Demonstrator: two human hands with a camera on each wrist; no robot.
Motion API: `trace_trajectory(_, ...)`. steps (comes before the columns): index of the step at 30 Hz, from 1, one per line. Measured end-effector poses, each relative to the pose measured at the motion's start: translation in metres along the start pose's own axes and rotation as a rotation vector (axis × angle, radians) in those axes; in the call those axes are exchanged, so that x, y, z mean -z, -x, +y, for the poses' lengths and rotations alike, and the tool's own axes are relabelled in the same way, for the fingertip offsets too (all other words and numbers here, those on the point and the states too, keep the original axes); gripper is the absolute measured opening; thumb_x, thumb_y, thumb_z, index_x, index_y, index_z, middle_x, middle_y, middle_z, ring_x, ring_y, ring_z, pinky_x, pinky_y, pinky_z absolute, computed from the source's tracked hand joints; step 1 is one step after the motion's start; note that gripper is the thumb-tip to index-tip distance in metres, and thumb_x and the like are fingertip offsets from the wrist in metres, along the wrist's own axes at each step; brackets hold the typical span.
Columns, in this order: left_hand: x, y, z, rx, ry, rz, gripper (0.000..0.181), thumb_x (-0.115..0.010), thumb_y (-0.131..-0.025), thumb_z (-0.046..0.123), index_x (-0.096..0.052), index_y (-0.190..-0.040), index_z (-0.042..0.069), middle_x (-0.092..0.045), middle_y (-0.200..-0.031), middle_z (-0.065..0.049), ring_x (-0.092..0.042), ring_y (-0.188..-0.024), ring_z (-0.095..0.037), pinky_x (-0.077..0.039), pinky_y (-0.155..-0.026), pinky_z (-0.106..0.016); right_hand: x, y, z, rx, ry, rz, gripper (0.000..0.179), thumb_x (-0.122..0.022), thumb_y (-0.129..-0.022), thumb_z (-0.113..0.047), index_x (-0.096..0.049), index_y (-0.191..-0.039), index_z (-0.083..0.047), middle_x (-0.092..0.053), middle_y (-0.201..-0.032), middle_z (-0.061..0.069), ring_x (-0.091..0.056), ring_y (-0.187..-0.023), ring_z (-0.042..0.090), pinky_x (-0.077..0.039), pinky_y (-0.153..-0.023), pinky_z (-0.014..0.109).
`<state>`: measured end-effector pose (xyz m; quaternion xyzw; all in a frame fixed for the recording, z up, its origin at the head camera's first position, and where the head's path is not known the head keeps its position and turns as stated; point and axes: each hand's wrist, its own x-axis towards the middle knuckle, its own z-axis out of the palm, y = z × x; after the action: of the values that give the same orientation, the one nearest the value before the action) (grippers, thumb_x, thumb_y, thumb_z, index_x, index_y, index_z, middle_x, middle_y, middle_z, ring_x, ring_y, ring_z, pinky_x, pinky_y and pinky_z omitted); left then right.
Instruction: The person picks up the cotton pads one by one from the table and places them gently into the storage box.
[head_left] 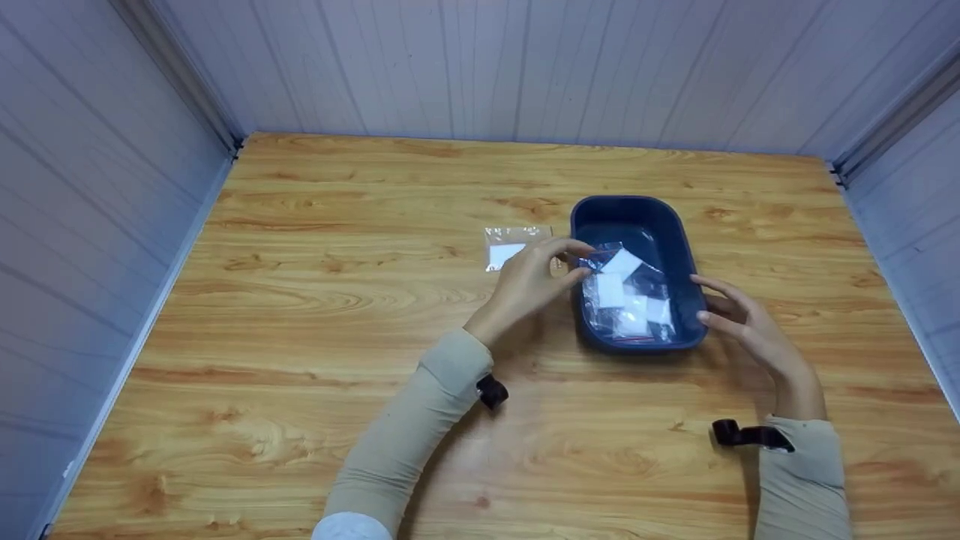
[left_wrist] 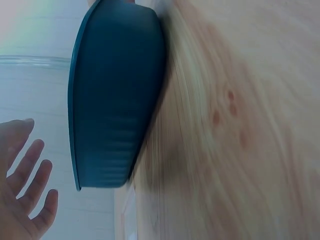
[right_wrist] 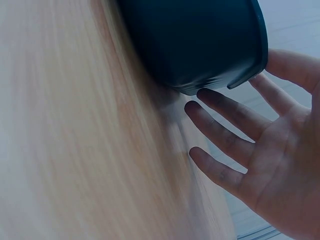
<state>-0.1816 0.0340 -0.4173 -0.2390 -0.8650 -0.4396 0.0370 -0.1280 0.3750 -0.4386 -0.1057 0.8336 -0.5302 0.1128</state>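
My left hand [head_left: 529,279] hovers at the left rim of a dark blue plastic tub [head_left: 679,247], thumb and fingers apart. In the left wrist view its fingers [left_wrist: 36,187] are relaxed, with nothing seen between them. Several clear plastic bags with white pieces [head_left: 631,311] lie in the near part of the tub. Another clear bag with a white piece [head_left: 501,257] lies on the table, partly covered by my left hand. At the tub's right side, my right hand [head_left: 761,330] touches the rim, its fingers [right_wrist: 220,129] extended and spread.
The wooden table [head_left: 322,300] extends to both sides of the tub. Pale panel walls [head_left: 480,71] bound it at the back, left and right. A dark strap with a camera [head_left: 493,391] sits at my left wrist, another camera [head_left: 726,433] at my right.
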Motion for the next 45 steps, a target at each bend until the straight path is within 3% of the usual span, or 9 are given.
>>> trace_trajectory(7,0.012,0.004,-0.01,0.034,-0.026,-0.005,0.028,-0.073,-0.092,0.027,-0.071,-0.119,0.021,-0.068,-0.115,0.01,-0.061,-0.101,-0.007,-0.049,-0.079,-0.025,-0.001,0.0,0.001,0.004,-0.018,-0.008,0.053,-0.056,-0.102,-0.015,-0.038,-0.152,-0.011,-0.032,-0.156,0.02,-0.043,-0.13,0.004,-0.042,-0.095,0.014)
trace_trajectory(17,0.024,0.005,-0.025,0.036,-0.028,-0.036,0.032,-0.073,-0.091,0.026,-0.07,-0.122,0.02,-0.066,-0.123,0.006,-0.06,-0.106,-0.011,-0.048,-0.087,-0.029,-0.001,-0.001,0.002,0.009,-0.035,-0.008,0.053,-0.056,-0.102,-0.014,-0.038,-0.152,-0.009,-0.031,-0.156,0.023,-0.045,-0.127,0.002,-0.046,-0.093,0.017)
trace_trajectory(23,0.03,0.005,-0.035,0.035,0.017,-0.076,0.034,-0.072,-0.092,0.024,-0.068,-0.125,0.016,-0.065,-0.126,0.003,-0.06,-0.109,-0.014,-0.048,-0.094,-0.039,-0.001,-0.002,0.003,0.021,-0.045,-0.009,0.053,-0.056,-0.102,-0.013,-0.038,-0.151,-0.008,-0.031,-0.157,0.021,-0.045,-0.127,0.003,-0.046,-0.093,0.017)
trace_trajectory(29,0.037,0.006,-0.046,0.032,0.037,-0.105,0.035,-0.072,-0.093,0.022,-0.067,-0.127,0.016,-0.064,-0.128,0.004,-0.058,-0.113,-0.015,-0.046,-0.098,-0.034,-0.001,-0.001,0.003,0.012,-0.043,0.002,0.053,-0.056,-0.102,-0.014,-0.039,-0.151,-0.009,-0.032,-0.157,0.019,-0.045,-0.128,0.003,-0.045,-0.093,0.017)
trace_trajectory(36,0.045,0.009,-0.059,0.094,0.062,-0.108,0.037,-0.072,-0.093,0.021,-0.065,-0.129,0.018,-0.063,-0.129,0.004,-0.057,-0.115,-0.015,-0.045,-0.097,-0.035,-0.001,0.0,0.003,0.008,-0.048,-0.002,0.053,-0.056,-0.102,-0.014,-0.039,-0.152,-0.01,-0.031,-0.157,0.018,-0.044,-0.129,0.005,-0.043,-0.095,0.016)
trace_trajectory(45,0.052,0.009,-0.074,0.124,0.029,-0.125,0.045,-0.073,-0.092,0.023,-0.06,-0.135,0.017,-0.06,-0.132,0.006,-0.055,-0.117,-0.016,-0.045,-0.095,-0.038,-0.001,0.0,0.003,0.028,-0.058,0.001,0.053,-0.056,-0.102,-0.012,-0.039,-0.151,-0.007,-0.034,-0.156,0.018,-0.046,-0.127,0.002,-0.045,-0.095,0.017)
